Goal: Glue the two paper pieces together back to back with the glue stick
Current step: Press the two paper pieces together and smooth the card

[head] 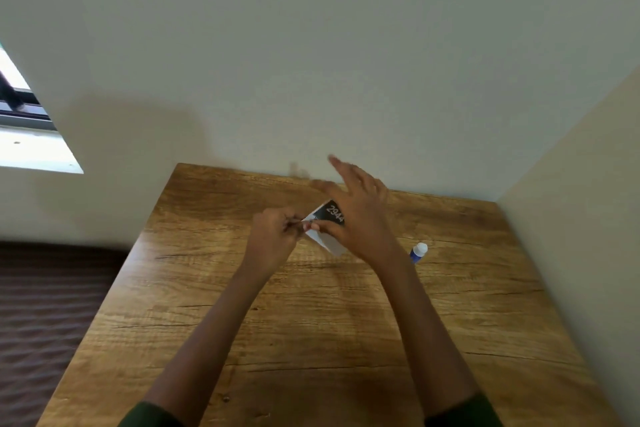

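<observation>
A small paper piece (pixel 328 222), black with white numerals on top and white below, is held above the wooden table (pixel 311 322) near its far edge. My left hand (pixel 273 236) pinches the paper's left corner with curled fingers. My right hand (pixel 356 215) lies over the paper's right side, thumb at its left corner and fingers stretched out straight, blurred. Whether a second piece lies beneath cannot be told. The glue stick (pixel 418 252), blue with a white cap, lies on the table just right of my right wrist.
The table stands in a corner, with a pale wall (pixel 346 62) behind and another wall (pixel 581 218) on the right. A dark striped bedcover (pixel 45 315) lies to the left, and a window (pixel 24 135) shows at the upper left.
</observation>
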